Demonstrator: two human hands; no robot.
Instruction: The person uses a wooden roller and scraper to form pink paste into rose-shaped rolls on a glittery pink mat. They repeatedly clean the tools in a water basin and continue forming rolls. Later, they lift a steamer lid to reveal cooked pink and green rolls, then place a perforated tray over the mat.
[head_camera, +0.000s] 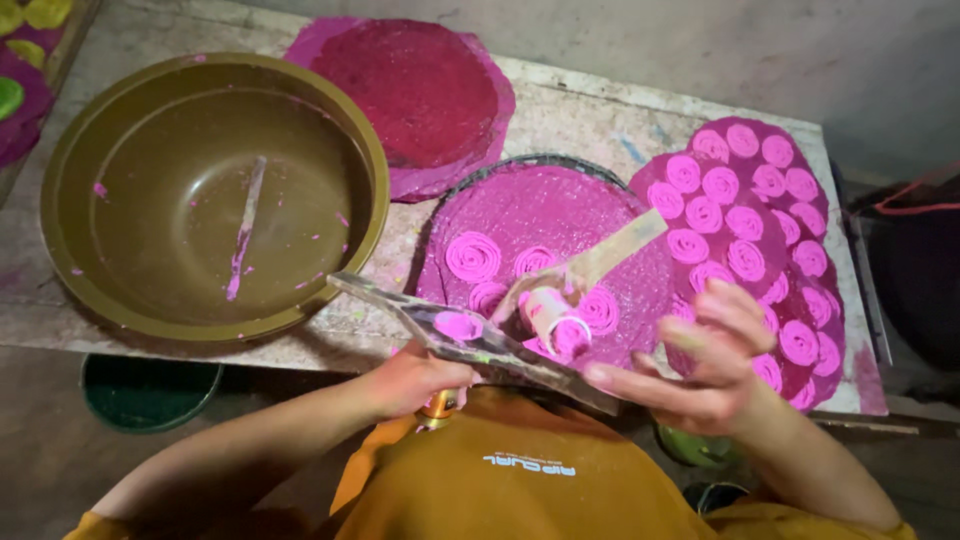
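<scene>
A rough, paint-spotted table (560, 110) stands by a grey wall. The left hand (415, 378) grips a clear flat board (450, 325) from below; its fingers are hidden. On the board sits a soft pink roll (555, 325). The blurry right hand (700, 365) is spread open beside it. The big brown bowl (210, 195) looks smooth and round.

A small handcraft workshop is shown: a paint-stained work table (590, 110) is spread with pink rolled rosettes (745, 225) on round mats beyond the fingers (725, 310), a splattered mixing basin (210, 190) alongside.
</scene>
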